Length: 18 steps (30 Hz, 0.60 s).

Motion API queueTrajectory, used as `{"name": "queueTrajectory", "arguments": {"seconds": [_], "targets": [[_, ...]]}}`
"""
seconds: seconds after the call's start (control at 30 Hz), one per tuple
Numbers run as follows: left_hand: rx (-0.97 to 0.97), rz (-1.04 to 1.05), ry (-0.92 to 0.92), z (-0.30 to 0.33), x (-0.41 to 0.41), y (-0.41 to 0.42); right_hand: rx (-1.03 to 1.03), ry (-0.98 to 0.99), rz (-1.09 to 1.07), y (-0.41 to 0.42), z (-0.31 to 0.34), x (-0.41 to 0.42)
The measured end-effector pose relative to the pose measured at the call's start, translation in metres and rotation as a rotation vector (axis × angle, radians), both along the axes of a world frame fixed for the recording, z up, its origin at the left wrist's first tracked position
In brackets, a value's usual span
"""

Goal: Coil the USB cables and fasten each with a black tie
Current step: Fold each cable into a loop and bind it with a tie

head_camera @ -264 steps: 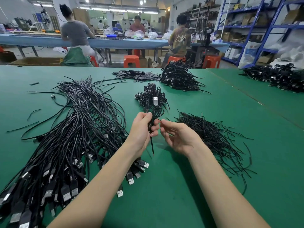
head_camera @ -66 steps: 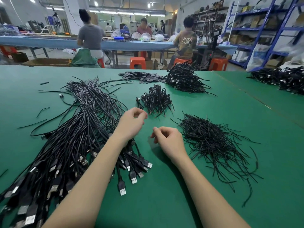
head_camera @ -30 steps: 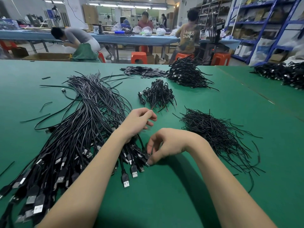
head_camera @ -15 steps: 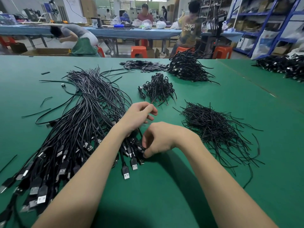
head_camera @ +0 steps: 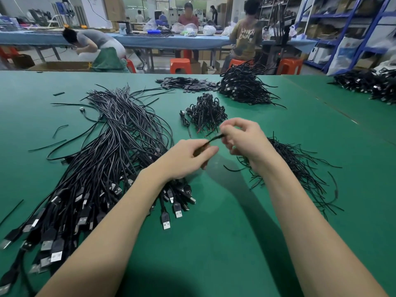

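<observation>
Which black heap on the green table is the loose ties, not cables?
The heap of ties by the right hand: thin bare strands, no plugs. The cable pile at left has silver-tipped plugs.

cable point(head_camera: 214, 139) between both hands motion-blurred, loose cable bundle point(head_camera: 90, 168) cut off at left edge

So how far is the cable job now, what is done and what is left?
Done: a small heap of coiled cables lies beyond the hands, with a bigger heap behind it. In hand: the left hand and the right hand grip one black cable between them. Left: most of it, the big bundle of loose cables, with ties waiting on the right.
</observation>
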<state>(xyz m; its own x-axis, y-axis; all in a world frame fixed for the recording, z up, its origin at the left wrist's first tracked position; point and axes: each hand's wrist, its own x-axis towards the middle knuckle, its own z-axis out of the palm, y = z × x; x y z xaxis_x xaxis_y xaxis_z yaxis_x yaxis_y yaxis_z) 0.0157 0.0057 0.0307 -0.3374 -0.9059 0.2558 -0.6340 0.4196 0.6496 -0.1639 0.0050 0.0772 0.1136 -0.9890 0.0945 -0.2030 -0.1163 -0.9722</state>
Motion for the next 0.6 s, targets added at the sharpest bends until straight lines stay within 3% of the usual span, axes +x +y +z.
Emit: {"name": "queueTrajectory", "arguments": {"seconds": [0.1,0.17,0.27,0.37,0.47,0.53,0.6], "targets": [[-0.112,0.106,0.082,0.003,-0.019,0.005,-0.077,-0.397,0.031,-0.004,-0.004,0.002],[-0.085,0.132,0.314,0.013,-0.038,0.011,0.001,-0.503,0.096,-0.006,-0.008,0.005],[0.102,0.052,0.817,0.035,-0.064,0.017,0.160,-0.407,0.296,-0.002,-0.022,0.013],[0.318,-0.077,1.181,0.051,-0.065,0.019,0.336,-0.495,0.497,0.002,-0.033,0.017],[0.434,-0.097,1.414,0.058,-0.049,0.015,0.388,-0.332,0.621,0.004,-0.029,0.011],[0.490,-0.077,1.499,0.059,-0.035,0.009,0.365,-0.196,0.641,0.003,-0.028,0.004],[0.593,-0.092,1.561,0.057,-0.023,0.004,0.350,-0.181,0.657,0.003,-0.022,-0.005]]}}
